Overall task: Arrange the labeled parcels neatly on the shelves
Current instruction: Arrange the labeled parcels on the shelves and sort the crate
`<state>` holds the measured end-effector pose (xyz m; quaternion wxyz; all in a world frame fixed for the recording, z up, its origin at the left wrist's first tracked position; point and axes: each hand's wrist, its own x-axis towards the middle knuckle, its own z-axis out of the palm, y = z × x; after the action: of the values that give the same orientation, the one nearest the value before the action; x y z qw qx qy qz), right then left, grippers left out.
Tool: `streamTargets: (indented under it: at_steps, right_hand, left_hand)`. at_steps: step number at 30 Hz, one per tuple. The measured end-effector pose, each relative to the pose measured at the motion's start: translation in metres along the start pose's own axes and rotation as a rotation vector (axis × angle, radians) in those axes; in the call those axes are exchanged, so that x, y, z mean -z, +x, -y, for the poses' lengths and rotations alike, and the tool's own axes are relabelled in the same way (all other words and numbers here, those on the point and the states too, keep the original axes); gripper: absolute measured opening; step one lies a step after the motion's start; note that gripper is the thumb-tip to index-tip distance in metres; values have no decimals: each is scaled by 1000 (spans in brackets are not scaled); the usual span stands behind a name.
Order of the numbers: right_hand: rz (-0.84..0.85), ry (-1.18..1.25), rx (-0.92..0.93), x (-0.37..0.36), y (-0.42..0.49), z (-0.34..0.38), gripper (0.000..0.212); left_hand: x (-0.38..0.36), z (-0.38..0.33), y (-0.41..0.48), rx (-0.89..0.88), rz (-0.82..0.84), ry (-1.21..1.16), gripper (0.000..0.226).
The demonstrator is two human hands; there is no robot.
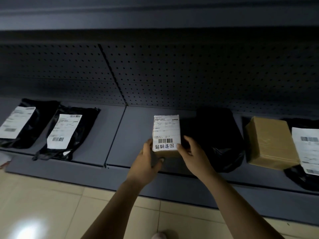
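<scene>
1. A small labelled box (166, 133) is lying in the centre of the frame on the lowest grey shelf (117, 135), with its white label, barcode and handwriting facing up; whether its near end is fully resting is unclear
2. The left hand (146, 163) is grasping the box's lower left corner and the right hand (193, 156) is grasping its lower right edge, fingers curling round the sides
3. A plain black bag (219, 135) is lying just right of the box; a brown carton (269, 144) and a labelled bag (307, 149) are lying further right
4. A far-left mailer (22, 123) and a second mailer (69, 131), both black and labelled, are lying at the left of the frame, well apart from the box
5. Likely risks: the box's near end is sitting close to the shelf's front lip, so releasing it too early could be tipping it onto the tiled floor (43, 204); sliding it rightwards could be shoving the soft black bag askew, leaving the row crooked
</scene>
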<state>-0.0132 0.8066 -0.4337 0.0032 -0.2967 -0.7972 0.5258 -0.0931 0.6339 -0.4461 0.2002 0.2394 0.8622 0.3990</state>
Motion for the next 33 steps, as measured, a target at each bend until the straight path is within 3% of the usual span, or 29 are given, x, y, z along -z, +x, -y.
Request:
streamTargets:
  at_steps: [4, 15, 24, 27, 33]
  right_hand:
    - [135, 28, -166, 4, 1, 5, 64]
    - [120, 522, -66, 5, -17, 1, 47]
    - [63, 803, -179, 25, -92, 22, 49]
    - [26, 813, -199, 35, -129, 43, 51]
    - [-60, 848, -161, 56, -197, 89, 49]
  left_hand:
    - [-3, 3, 8, -15, 19, -35, 76]
    - [5, -4, -14, -206, -64, -69, 71]
    - [42, -39, -75, -234, -41, 292, 58]
    - [67, -62, -100, -292, -50, 425, 47]
    - [113, -103, -138, -423, -57, 590, 50]
